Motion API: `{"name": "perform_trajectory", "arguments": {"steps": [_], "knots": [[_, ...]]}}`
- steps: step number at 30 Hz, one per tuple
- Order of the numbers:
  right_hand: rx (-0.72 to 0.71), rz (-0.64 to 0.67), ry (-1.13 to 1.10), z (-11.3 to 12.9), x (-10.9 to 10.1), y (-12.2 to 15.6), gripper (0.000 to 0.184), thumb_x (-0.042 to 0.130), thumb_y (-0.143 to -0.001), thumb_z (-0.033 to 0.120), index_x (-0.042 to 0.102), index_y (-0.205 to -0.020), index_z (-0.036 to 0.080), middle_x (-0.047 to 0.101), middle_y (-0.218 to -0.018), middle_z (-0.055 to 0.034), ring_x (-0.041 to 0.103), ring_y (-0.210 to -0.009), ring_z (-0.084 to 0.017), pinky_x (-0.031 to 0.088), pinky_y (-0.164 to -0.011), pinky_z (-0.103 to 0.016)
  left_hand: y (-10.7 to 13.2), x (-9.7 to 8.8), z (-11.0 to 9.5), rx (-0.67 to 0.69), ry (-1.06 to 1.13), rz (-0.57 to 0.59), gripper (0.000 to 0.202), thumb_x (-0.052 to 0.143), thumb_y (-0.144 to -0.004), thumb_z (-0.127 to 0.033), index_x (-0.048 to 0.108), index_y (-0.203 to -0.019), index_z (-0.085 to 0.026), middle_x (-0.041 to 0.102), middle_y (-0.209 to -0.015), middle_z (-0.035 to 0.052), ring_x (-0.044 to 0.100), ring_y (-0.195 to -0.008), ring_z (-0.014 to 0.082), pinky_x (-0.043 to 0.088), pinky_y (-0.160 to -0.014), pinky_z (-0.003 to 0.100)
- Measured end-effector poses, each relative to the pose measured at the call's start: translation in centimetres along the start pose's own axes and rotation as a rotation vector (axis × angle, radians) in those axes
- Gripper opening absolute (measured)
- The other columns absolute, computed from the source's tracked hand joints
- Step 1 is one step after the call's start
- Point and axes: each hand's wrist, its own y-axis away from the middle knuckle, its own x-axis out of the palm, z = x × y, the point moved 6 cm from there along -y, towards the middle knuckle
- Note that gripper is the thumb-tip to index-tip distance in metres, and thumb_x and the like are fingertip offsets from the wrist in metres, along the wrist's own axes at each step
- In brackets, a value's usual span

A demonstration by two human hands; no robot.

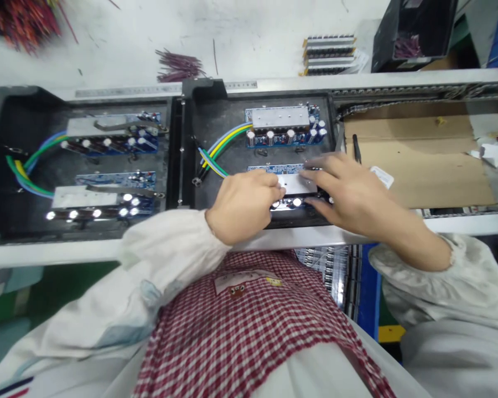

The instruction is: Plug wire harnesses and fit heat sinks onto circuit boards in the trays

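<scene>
Both my hands rest on a bare aluminium heat sink plate (296,183) fixed over a blue circuit board (274,169) in the right bay of a black fixture tray (203,88). My left hand (243,207) grips the plate's left end with its fingertips. My right hand (348,190) covers its right end, fingers spread across the top. Shiny capacitors (286,203) show between my hands, partly hidden. Above them sits a second board with a heat sink (280,119). Blue, yellow and green wires (228,146) run from the bay's left side towards my left hand.
The left bay holds two similar boards (116,179) and looped wires. A steel ruler (124,91) lies along the tray's far edge. Beyond are dark red wire bundles (178,65) and stacked parts (330,55). Cardboard (419,160) with a black tool (357,149) lies to the right.
</scene>
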Motion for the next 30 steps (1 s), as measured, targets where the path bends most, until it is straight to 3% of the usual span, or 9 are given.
{"name": "perform_trajectory", "arguments": {"steps": [3, 5, 8, 12, 17, 23, 27, 30], "knots": [[-0.07, 0.097, 0.029, 0.3, 1.2, -1.4, 0.041, 0.047, -0.082, 0.014, 0.055, -0.121, 0.005, 0.062, -0.104, -0.0168, 0.055, -0.093, -0.027, 0.045, -0.078, -0.038, -0.6, -0.5, 1.4, 0.072, 0.162, 0.085, 0.033, 0.046, -0.078, -0.01, 0.071, -0.095, -0.023, 0.069, -0.09, 0.0006, 0.061, -0.088, 0.0166, 0.046, -0.076, 0.029], [-0.089, 0.118, 0.073, 0.4, 1.7, -1.9, 0.044, 0.046, -0.081, 0.011, 0.054, -0.123, 0.004, 0.064, -0.098, -0.0156, 0.056, -0.089, -0.027, 0.045, -0.076, -0.036, -1.0, -1.0, 2.7, 0.09, 0.275, 0.051, 0.029, 0.049, -0.079, -0.014, 0.07, -0.096, -0.021, 0.069, -0.093, 0.0013, 0.061, -0.089, 0.0151, 0.045, -0.082, 0.028], [-0.138, 0.092, 0.125, 0.4, 2.1, -2.0, 0.045, 0.045, -0.079, 0.011, 0.054, -0.122, 0.001, 0.067, -0.095, -0.0151, 0.056, -0.085, -0.027, 0.046, -0.074, -0.036, -1.3, -1.0, 5.3, -0.05, 0.336, -0.032, 0.021, 0.063, -0.076, -0.03, 0.07, -0.09, -0.016, 0.068, -0.091, 0.0044, 0.06, -0.087, 0.0164, 0.044, -0.083, 0.029], [-0.196, 0.026, 0.129, 0.3, 2.1, -1.7, 0.043, 0.044, -0.08, 0.01, 0.056, -0.12, 0.002, 0.068, -0.096, -0.0144, 0.056, -0.082, -0.025, 0.048, -0.074, -0.036, -1.1, 0.7, 7.1, -0.246, 0.406, 0.054, 0.031, 0.073, -0.066, -0.041, 0.067, -0.078, -0.014, 0.065, -0.073, 0.0012, 0.059, -0.072, 0.0146, 0.042, -0.07, 0.027], [-0.226, -0.075, 0.119, 0.7, 1.9, -1.4, 0.04, 0.046, -0.077, 0.006, 0.06, -0.114, 0.0, 0.068, -0.1, -0.0147, 0.056, -0.084, -0.026, 0.05, -0.075, -0.036, -1.0, 1.4, 6.9, -0.232, 0.549, 0.105, 0.024, 0.072, -0.069, -0.036, 0.063, -0.072, -0.015, 0.064, -0.07, -0.0018, 0.056, -0.065, 0.0113, 0.037, -0.063, 0.023], [-0.203, -0.114, 0.101, 1.1, 2.1, -1.3, 0.039, 0.048, -0.075, 0.004, 0.061, -0.112, -0.001, 0.067, -0.104, -0.0172, 0.056, -0.087, -0.027, 0.051, -0.077, -0.038, -1.3, 1.6, 7.2, -0.231, 0.524, 0.094, 0.023, 0.071, -0.07, -0.036, 0.061, -0.07, -0.015, 0.061, -0.069, -0.0019, 0.055, -0.065, 0.0118, 0.038, -0.063, 0.024], [-0.168, -0.134, 0.109, 1.1, 2.1, -1.2, 0.041, 0.047, -0.073, 0.002, 0.062, -0.111, -0.002, 0.067, -0.104, -0.0177, 0.056, -0.084, -0.026, 0.052, -0.076, -0.038, -1.4, 1.3, 7.0, -0.212, 0.422, 0.151, 0.026, 0.07, -0.071, -0.039, 0.061, -0.071, -0.015, 0.06, -0.069, -0.0001, 0.054, -0.065, 0.0134, 0.039, -0.062, 0.025], [-0.115, -0.133, 0.118, 1.3, 2.4, -1.1, 0.043, 0.046, -0.073, 0.001, 0.061, -0.113, 0.0, 0.066, -0.106, -0.0172, 0.055, -0.087, -0.027, 0.052, -0.076, -0.039, -1.0, -0.1, 5.2, -0.125, 0.216, 0.047, 0.023, 0.065, -0.077, -0.036, 0.063, -0.083, -0.014, 0.063, -0.081, 0.0053, 0.056, -0.08, 0.0191, 0.043, -0.07, 0.03]]}}
